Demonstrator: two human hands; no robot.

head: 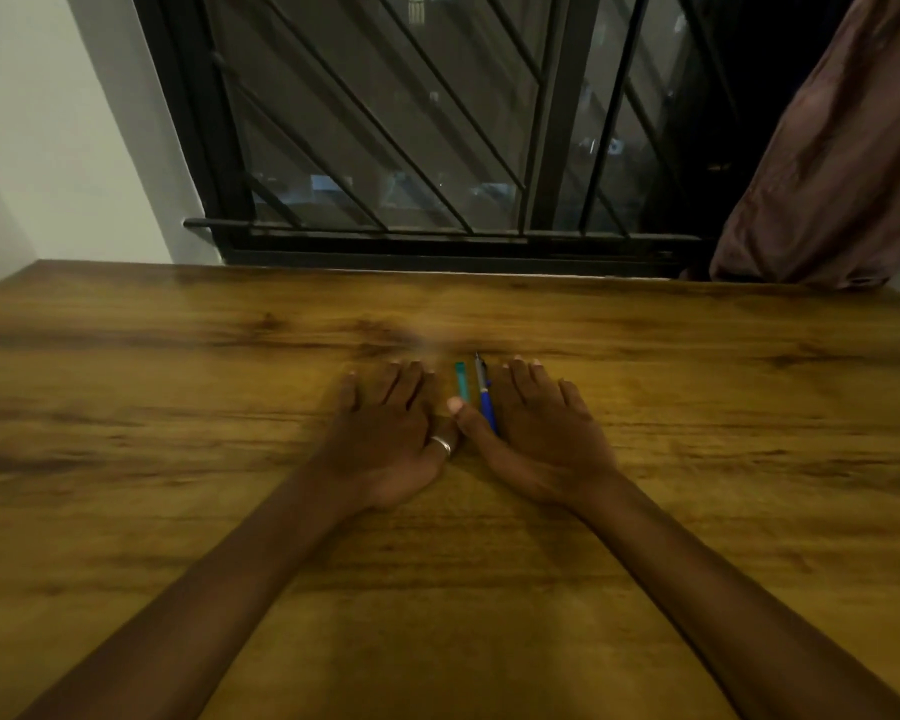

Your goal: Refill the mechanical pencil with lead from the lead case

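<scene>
— How will the mechanical pencil (484,394) handle?

— Light and stiff, I'd judge, with a smooth blue barrel that could roll on the surface (178,407). I'd pinch it mid-barrel. The lead case (461,380) looks like a slim teal plastic sliver, lighter still, so take it by its long edges (the leads inside are surely brittle, so no squeezing).

— And where do they lie?

— Side by side in the gap between the hands, both pointing away from the person, the case left of the pencil. The pencil runs just beside the forefinger of the right hand (536,433); whether they touch I cannot tell. That hand's thumb tip sits at the case's near end.

— Do the hands hold anything?

— No. The left hand (385,428) and the right lie flat, palms down, fingers straight and slightly spread, gripping nothing.
</scene>
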